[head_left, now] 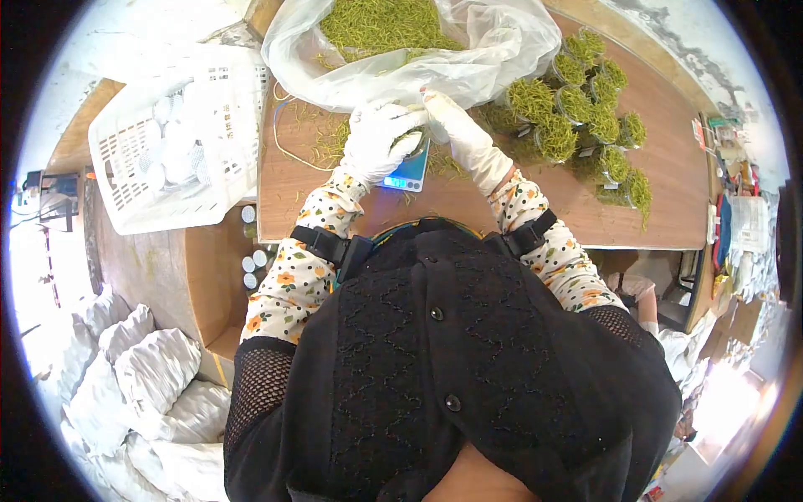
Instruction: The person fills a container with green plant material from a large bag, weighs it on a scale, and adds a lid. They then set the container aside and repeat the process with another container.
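Note:
My left hand (381, 138), in a white glove, curls over a small clear container of green dried strands (407, 144), mostly hidden by the fingers. Beneath it lies a small digital scale (411, 177) with a lit blue display. Just to the right is my right hand (458, 132), also gloved, its fingers pressed together and pointing at the near edge of the plastic bag; whatever they hold is hidden. That large clear bag (502, 58) stands open beyond both hands, with a heap of the same green strands (381, 25) inside.
Several clear cups filled with green strands (554, 138) crowd the right side of the brown table (535, 222). A white plastic basket (125, 180) with netted pieces stands at left. Loose strands (326, 146) litter the tabletop. White sacks (159, 368) lie on the floor, lower left.

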Demonstrator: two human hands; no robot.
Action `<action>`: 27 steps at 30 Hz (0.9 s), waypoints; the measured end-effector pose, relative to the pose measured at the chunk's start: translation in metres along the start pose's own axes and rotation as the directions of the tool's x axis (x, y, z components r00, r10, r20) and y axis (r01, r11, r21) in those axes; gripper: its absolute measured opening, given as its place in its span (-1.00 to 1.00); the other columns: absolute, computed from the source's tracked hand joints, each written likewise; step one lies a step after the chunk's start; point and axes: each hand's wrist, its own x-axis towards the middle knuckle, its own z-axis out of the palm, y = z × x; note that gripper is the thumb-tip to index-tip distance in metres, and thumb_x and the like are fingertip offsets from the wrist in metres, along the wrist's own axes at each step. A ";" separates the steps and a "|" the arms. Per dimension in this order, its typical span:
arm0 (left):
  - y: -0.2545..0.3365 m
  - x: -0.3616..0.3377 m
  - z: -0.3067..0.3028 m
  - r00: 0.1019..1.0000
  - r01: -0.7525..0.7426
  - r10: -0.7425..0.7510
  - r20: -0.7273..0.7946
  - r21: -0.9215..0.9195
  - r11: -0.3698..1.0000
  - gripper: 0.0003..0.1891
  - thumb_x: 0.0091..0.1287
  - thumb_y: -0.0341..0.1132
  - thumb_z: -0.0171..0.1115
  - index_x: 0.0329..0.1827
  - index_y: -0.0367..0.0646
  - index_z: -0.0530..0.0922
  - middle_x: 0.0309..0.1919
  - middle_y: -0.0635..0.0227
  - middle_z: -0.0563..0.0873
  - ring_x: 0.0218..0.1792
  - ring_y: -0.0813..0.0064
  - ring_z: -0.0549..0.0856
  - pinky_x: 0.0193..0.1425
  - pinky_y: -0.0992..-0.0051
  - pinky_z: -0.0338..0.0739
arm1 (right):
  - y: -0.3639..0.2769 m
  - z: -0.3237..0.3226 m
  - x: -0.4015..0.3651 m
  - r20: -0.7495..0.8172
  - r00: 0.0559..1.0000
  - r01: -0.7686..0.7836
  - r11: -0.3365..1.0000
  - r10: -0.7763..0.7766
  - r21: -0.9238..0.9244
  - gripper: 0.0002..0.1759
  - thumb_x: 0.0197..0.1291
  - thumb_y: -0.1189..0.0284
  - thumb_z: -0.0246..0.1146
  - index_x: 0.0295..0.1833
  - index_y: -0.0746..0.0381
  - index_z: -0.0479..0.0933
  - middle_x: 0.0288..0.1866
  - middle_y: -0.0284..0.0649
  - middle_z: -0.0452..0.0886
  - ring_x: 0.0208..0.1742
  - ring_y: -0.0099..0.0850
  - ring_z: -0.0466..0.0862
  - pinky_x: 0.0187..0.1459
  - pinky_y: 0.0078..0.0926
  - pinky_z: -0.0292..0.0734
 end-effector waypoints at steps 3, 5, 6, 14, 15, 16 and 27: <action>-0.001 0.000 0.000 0.999 -0.007 0.003 0.038 0.105 0.994 -0.69 0.29 -0.04 0.24 0.07 0.24 0.67 0.03 0.50 0.67 0.30 0.25 0.49 0.47 -0.09 0.11 | 0.005 -0.003 0.004 0.035 0.999 -0.010 0.999 0.008 0.039 -0.77 0.42 0.22 0.25 0.05 0.10 0.57 -0.16 -0.42 0.66 -0.16 -0.59 0.60 -0.10 -0.57 0.50; -0.001 0.000 -0.001 0.998 -0.012 0.003 0.061 0.160 0.987 -0.73 0.31 -0.02 0.21 0.02 0.23 0.66 0.05 0.50 0.66 0.31 0.24 0.48 0.45 -0.15 0.11 | 0.010 -0.012 0.009 0.069 0.998 -0.012 1.000 0.011 0.020 -0.76 0.42 0.22 0.25 0.06 0.11 0.57 -0.14 -0.41 0.67 -0.13 -0.58 0.61 -0.07 -0.55 0.52; -0.001 0.000 -0.002 0.997 -0.019 0.005 0.073 0.196 0.981 -0.74 0.32 -0.01 0.19 0.00 0.22 0.66 0.05 0.50 0.65 0.31 0.24 0.47 0.44 -0.17 0.12 | 0.010 -0.015 0.010 0.088 0.996 -0.006 1.000 0.008 -0.014 -0.76 0.42 0.22 0.25 0.06 0.11 0.56 -0.14 -0.42 0.66 -0.13 -0.58 0.61 -0.07 -0.55 0.52; 0.017 0.012 -0.008 0.973 -0.093 -0.017 0.230 0.459 0.884 -0.67 0.32 -0.07 0.19 0.06 0.01 0.62 0.06 0.29 0.63 0.24 0.15 0.50 0.39 -0.07 0.23 | 0.018 -0.009 0.012 0.024 0.999 0.036 0.979 -0.032 -0.199 -0.25 0.38 0.17 0.28 0.49 0.39 0.24 0.36 -0.12 0.48 0.34 -0.42 0.47 0.36 -0.48 0.34; 0.017 0.011 -0.008 0.982 -0.093 0.004 0.189 0.460 0.883 -0.66 0.33 -0.07 0.18 0.06 -0.01 0.62 0.07 0.26 0.62 0.25 0.14 0.49 0.39 -0.07 0.23 | 0.021 -0.009 0.017 0.042 0.998 0.055 0.974 -0.047 -0.221 -0.19 0.37 0.17 0.29 0.52 0.42 0.17 0.41 -0.08 0.43 0.39 -0.40 0.43 0.41 -0.47 0.29; 0.018 0.012 -0.006 0.988 -0.094 0.028 0.149 0.461 0.883 -0.65 0.34 -0.06 0.17 0.06 -0.04 0.62 0.08 0.23 0.62 0.26 0.12 0.49 0.39 -0.07 0.23 | 0.024 -0.013 0.020 0.060 0.996 0.075 0.967 -0.063 -0.242 -0.12 0.36 0.16 0.29 0.56 0.46 0.10 0.47 -0.05 0.38 0.44 -0.38 0.38 0.45 -0.46 0.25; 0.018 0.010 0.005 0.999 0.039 -0.031 -0.025 0.415 0.909 -0.77 0.42 -0.14 0.07 -0.04 0.00 0.60 -0.03 0.25 0.66 0.17 0.11 0.54 0.41 -0.16 0.20 | 0.012 -0.012 0.005 0.039 0.996 0.085 0.988 -0.081 -0.127 -0.19 0.38 0.26 0.29 0.56 0.41 0.11 0.31 -0.16 0.50 0.26 -0.47 0.50 0.28 -0.55 0.38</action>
